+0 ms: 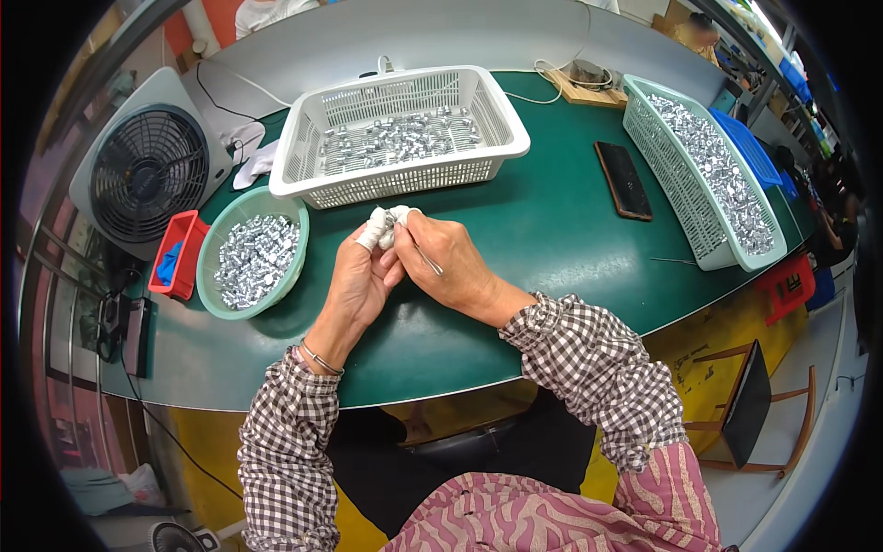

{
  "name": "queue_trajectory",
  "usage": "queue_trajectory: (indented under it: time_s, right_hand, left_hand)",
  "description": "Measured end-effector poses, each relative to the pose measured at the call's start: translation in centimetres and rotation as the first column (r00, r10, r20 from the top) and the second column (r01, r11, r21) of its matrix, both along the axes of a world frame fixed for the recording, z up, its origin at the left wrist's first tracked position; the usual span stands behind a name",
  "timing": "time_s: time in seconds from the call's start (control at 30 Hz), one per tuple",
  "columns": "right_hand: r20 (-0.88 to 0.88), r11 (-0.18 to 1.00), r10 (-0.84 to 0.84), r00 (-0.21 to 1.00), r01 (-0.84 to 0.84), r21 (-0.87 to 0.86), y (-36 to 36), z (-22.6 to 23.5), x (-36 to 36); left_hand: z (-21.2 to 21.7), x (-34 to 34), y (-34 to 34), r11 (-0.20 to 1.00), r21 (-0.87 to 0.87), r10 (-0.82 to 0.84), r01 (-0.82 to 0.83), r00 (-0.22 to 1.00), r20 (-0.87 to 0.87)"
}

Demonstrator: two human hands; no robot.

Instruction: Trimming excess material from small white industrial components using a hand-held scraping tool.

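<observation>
My left hand (361,278) and my right hand (451,262) meet over the green table, just in front of the white basket. White coverings wrap some fingertips on both hands. Between the fingertips a small silvery metal part (391,220) shows, mostly hidden, pinched by my left hand. A thin metal tool (429,261) lies in my closed right hand, its end sticking out below the fingers; its tip is hidden. Left of my hands stands a round pale-green bowl (302,241) full of small silvery metal parts. More such parts lie in the white basket (405,175).
A long pale-green basket (692,230) of metal parts stands at the right, with a phone (623,180) beside it. At the left are a fan (152,170) and a red bin (188,241) holding something blue. A wooden block (585,89) sits at the back.
</observation>
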State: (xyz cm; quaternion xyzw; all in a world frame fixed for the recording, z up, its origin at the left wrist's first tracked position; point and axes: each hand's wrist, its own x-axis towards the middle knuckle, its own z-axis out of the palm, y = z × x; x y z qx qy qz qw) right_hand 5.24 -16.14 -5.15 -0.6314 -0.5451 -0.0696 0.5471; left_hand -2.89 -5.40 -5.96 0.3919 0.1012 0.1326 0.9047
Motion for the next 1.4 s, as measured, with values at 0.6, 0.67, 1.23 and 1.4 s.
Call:
queue_trajectory:
  time_s: [0.6,0.67,1.23,1.4]
  right_hand:
    - [-0.112,0.999,0.022,0.993,-0.018,0.041,0.1,-0.1,0.3]
    - [-0.123,0.995,0.081,0.989,-0.074,0.063,0.0,0.1,0.4]
    - [-0.123,0.999,-0.03,0.992,0.035,0.042,-0.4,0.0,0.3]
    - [-0.363,0.988,0.019,0.932,0.038,0.15,-0.7,0.6,1.5]
  left_hand:
    - [0.0,0.1,0.3,0.998,-0.032,-0.049,0.05,0.998,0.037]
    - [0.0,0.1,0.5,0.997,-0.059,-0.052,0.055,0.998,0.047]
    - [0.1,0.1,1.0,0.996,-0.083,-0.013,0.016,0.999,0.045]
    - [-0.1,0.1,1.9,0.997,-0.073,0.04,-0.039,0.999,0.012]
